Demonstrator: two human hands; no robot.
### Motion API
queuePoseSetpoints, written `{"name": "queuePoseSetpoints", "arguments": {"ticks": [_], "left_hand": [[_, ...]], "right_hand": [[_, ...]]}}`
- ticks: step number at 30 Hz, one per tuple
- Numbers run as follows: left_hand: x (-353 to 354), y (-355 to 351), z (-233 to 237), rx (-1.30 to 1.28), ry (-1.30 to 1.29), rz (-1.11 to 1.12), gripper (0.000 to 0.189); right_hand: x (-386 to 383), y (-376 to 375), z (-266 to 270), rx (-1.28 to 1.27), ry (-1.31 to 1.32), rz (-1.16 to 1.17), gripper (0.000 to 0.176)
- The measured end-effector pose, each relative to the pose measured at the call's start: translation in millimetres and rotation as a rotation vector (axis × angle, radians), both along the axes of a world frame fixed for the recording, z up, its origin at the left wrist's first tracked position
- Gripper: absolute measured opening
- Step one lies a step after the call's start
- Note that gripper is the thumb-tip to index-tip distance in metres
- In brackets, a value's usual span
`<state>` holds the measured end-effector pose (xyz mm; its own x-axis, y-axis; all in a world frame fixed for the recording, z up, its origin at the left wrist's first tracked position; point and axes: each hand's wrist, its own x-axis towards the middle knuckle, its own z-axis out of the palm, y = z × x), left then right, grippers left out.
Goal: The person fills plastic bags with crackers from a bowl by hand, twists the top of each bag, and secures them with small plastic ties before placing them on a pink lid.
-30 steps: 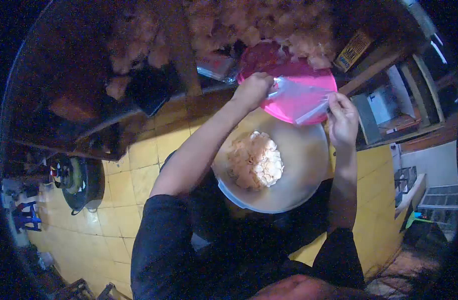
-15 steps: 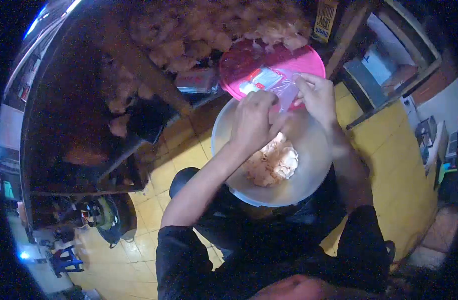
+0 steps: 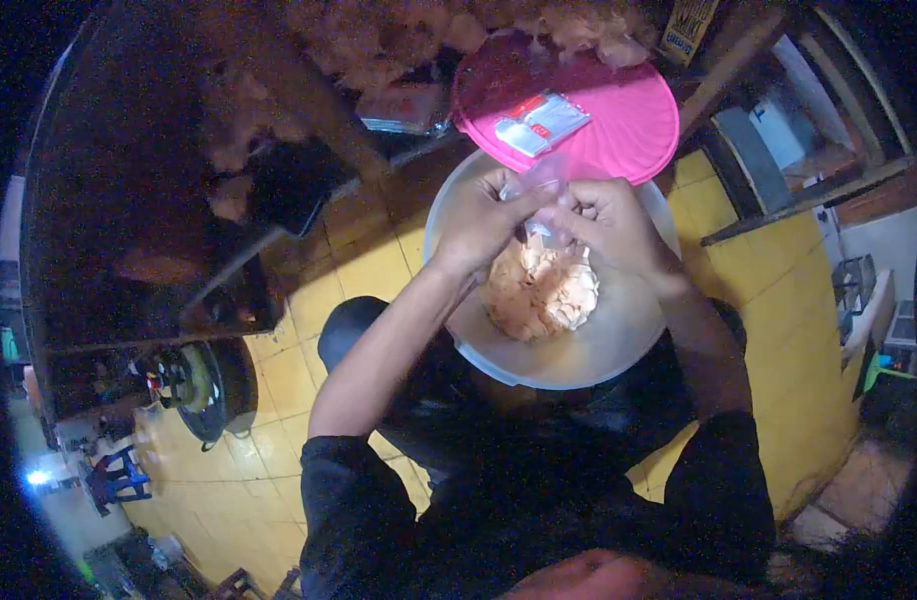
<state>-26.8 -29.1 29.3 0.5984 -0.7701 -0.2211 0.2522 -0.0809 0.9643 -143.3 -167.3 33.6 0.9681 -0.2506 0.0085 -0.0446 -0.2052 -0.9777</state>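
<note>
Both hands meet over a translucent tub [image 3: 634, 330] held between the knees. My left hand [image 3: 484, 220] pinches one side of a small clear plastic bag [image 3: 545, 178]. On the bag's other side, my right hand [image 3: 619, 228] has its fingers closed on the plastic. Thin, pale orange chips [image 3: 541, 300] lie in the bottom of the tub, below the hands. Just beyond the tub's far rim is a pink lid [image 3: 634, 115], with a packet of clear bags [image 3: 544, 124] with red print lying on it.
A dark wooden rack [image 3: 349, 150] stands at the far left, with more pale chips [image 3: 409, 35] heaped at the back. Another plastic packet [image 3: 404, 108] sits near the lid. A black wok-like pan [image 3: 224, 390] is on the yellow tiled floor [image 3: 309, 400] at left.
My hands have drawn back off the lid and over the tub, bringing the small bag along. The bag packet on the lid now shows uncovered. The view has shifted slightly.
</note>
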Motion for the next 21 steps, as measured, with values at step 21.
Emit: {"name": "queuePoseSetpoints", "arguments": {"ticks": [21], "left_hand": [[26, 46, -19, -0.121, -1.211, 0.267, 0.03]], "right_hand": [[41, -56, -182, -0.665, 0.744, 0.764, 0.033]]}}
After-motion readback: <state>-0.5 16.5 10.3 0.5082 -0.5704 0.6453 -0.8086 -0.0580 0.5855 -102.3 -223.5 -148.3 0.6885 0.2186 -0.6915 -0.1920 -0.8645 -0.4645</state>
